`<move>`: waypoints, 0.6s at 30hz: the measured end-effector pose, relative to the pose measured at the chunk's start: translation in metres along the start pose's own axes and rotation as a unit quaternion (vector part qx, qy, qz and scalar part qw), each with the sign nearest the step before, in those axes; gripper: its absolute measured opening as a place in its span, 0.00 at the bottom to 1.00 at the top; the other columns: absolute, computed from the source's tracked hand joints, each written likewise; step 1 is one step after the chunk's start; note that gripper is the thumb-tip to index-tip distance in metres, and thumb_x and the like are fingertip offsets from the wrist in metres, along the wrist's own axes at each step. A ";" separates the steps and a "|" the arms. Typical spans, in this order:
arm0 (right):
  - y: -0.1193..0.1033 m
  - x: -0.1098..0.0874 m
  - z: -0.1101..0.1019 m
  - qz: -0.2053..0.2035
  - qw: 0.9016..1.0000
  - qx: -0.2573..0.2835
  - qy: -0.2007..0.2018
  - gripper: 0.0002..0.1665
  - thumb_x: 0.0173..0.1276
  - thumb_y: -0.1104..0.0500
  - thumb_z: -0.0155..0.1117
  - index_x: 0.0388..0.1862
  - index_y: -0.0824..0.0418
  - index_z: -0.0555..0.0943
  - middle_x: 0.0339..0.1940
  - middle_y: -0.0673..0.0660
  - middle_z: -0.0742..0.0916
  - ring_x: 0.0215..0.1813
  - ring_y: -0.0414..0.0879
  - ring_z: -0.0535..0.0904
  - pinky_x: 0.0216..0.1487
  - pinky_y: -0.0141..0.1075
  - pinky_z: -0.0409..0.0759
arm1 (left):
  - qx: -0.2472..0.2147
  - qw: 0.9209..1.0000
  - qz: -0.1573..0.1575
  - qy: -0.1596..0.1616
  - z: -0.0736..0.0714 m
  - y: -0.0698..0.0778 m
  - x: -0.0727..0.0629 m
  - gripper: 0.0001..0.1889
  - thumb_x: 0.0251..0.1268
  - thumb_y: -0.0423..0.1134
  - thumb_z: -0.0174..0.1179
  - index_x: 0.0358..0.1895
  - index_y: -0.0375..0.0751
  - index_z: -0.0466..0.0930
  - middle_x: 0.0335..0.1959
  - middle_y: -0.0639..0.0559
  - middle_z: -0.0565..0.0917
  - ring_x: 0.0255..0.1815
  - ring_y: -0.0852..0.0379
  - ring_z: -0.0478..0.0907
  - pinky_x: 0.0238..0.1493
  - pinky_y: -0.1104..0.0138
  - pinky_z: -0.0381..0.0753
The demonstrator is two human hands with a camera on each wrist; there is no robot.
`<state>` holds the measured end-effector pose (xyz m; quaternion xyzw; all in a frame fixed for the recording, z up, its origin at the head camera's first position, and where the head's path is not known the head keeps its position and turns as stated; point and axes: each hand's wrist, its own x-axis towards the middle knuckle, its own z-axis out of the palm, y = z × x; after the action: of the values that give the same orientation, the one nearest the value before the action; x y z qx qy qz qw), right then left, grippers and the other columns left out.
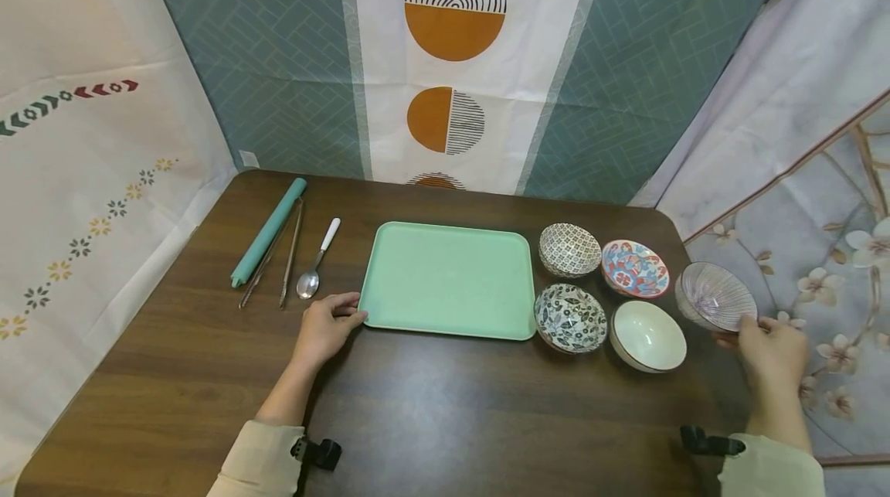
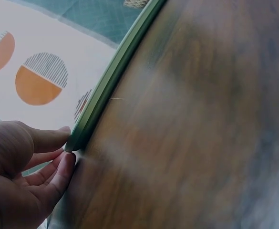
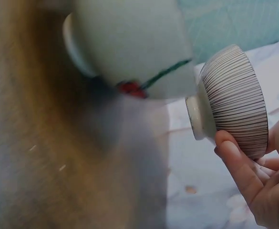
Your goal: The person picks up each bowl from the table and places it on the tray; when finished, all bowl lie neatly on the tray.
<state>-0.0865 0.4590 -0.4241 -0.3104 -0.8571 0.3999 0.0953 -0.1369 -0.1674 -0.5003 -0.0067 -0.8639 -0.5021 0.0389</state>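
Note:
A pale green rectangular tray [image 1: 448, 279] lies in the middle of the wooden table. My left hand [image 1: 328, 331] pinches its near left corner, the thumb above and the fingertips against the underside of the rim [image 2: 89, 112]. At the far right my right hand [image 1: 773, 350] grips a bowl with fine dark stripes [image 3: 239, 102] by its near edge, beside the table's right edge. In the right wrist view this bowl is tipped on its side, foot toward the left. The cream bowl [image 1: 649, 336] stands just left of it; its outside carries a red and green motif.
Left of the cream bowl stand a floral bowl [image 1: 571, 318], a brown-patterned bowl [image 1: 569, 250] and a red-and-blue bowl [image 1: 636, 269]. On the left lie a spoon with white handle [image 1: 320, 259], metal tongs [image 1: 293, 250] and a rolled teal mat [image 1: 268, 233]. Fabric hangs behind and at both sides.

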 end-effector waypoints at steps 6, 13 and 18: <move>-0.029 -0.004 0.003 -0.002 0.999 0.028 -0.036 0.34 0.79 0.54 0.38 0.67 0.83 0.68 0.12 0.40 0.84 0.20 0.33 0.84 0.34 0.18 0.76 | 0.029 0.999 0.010 0.010 -0.001 -0.004 0.000 0.16 0.61 0.30 0.71 0.51 0.27 0.86 0.39 0.39 0.87 0.42 0.43 0.87 0.41 0.65 0.83; -0.063 -0.003 0.026 -0.045 0.994 0.072 -0.073 0.33 0.80 0.56 0.39 0.69 0.84 0.65 0.13 0.38 0.84 0.21 0.31 0.84 0.29 0.21 0.79 | 0.044 0.999 0.010 0.019 0.001 -0.004 0.003 0.15 0.62 0.31 0.71 0.50 0.28 0.86 0.38 0.40 0.87 0.40 0.44 0.87 0.41 0.59 0.84; -0.089 -0.005 0.046 -0.078 0.990 0.090 -0.078 0.31 0.80 0.57 0.43 0.68 0.83 0.67 0.14 0.33 0.81 0.21 0.30 0.82 0.29 0.25 0.82 | 0.047 0.999 0.007 0.015 0.003 -0.004 0.004 0.16 0.61 0.32 0.71 0.51 0.28 0.86 0.37 0.41 0.87 0.40 0.44 0.86 0.42 0.59 0.84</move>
<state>-0.1426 0.3839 -0.3874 -0.2001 -0.8441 0.4898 0.0868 -0.1415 -0.1664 -0.5048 -0.0034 -0.8859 -0.4605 0.0560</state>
